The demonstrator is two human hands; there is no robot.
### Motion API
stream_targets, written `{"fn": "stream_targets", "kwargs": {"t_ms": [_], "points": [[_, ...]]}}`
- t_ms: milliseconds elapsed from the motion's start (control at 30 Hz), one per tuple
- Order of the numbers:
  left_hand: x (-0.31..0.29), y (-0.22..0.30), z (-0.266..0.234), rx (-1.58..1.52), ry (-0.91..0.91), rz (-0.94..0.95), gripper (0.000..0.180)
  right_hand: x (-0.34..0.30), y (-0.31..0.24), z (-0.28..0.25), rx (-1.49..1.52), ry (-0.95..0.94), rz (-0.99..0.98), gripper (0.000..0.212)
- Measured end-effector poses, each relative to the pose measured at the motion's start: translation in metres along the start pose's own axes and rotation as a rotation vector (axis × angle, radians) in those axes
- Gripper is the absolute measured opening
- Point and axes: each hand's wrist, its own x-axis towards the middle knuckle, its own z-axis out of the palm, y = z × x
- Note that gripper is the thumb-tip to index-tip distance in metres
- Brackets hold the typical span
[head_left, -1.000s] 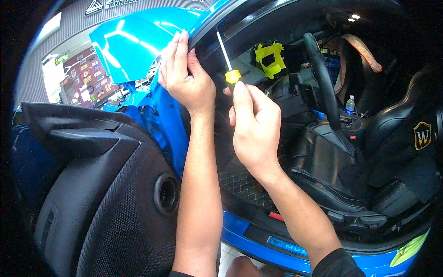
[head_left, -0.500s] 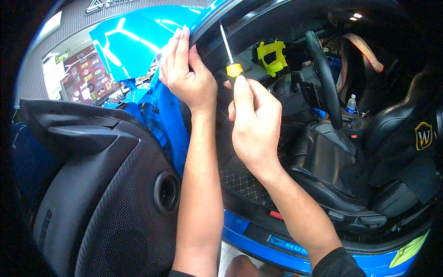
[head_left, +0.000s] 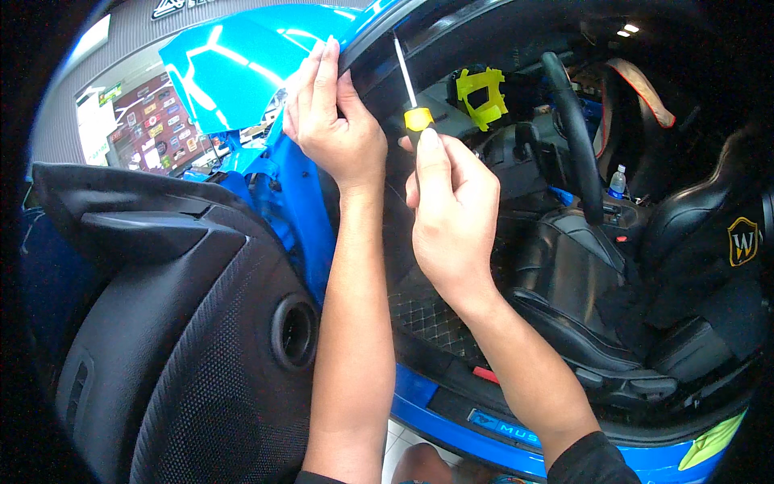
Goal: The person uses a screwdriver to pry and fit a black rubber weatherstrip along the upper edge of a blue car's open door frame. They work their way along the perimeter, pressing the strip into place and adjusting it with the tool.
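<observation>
My right hand (head_left: 458,206) is closed around a screwdriver (head_left: 418,119) with a yellow and dark handle, its thumb lying along the grip. The thin metal shaft points up, and its tip is at the dark trim inside the front pillar (head_left: 372,50) of a blue car. Whether the tip touches the trim I cannot tell. To the left of the tool, my left hand (head_left: 337,121) lies against the outer side of that pillar. Its fingers are stretched upward and the thumb stands apart, next to the pillar's edge.
The black door panel (head_left: 193,323) stands open at the left. Inside the car are a steering wheel (head_left: 571,137), a black seat (head_left: 572,274), a small bottle (head_left: 617,182) and a yellow-green taped frame (head_left: 482,98). A blue sill (head_left: 415,395) runs below my arms.
The whole view has shifted slightly. Both hands and the screwdriver keep nearly the same places against the pillar.
</observation>
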Motion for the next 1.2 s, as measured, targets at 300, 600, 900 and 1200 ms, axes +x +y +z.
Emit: {"fn": "stream_targets", "kwargs": {"t_ms": [300,600,900,1200], "points": [[-0.001,0.0,0.001,0.027,0.013,0.024,0.03,-0.002,0.004,0.002,-0.009,0.009,-0.025,0.029],[-0.003,-0.003,0.003,-0.047,0.003,-0.046,0.033,-0.001,-0.001,0.003,-0.001,-0.009,-0.022,0.03],[-0.001,-0.003,0.003,-0.014,0.025,0.004,0.033,-0.001,0.002,0.001,0.0,-0.009,-0.015,0.03],[0.0,-0.001,0.003,-0.007,0.041,0.025,0.029,-0.001,-0.007,0.0,-0.234,0.042,-0.125,0.03]]}}
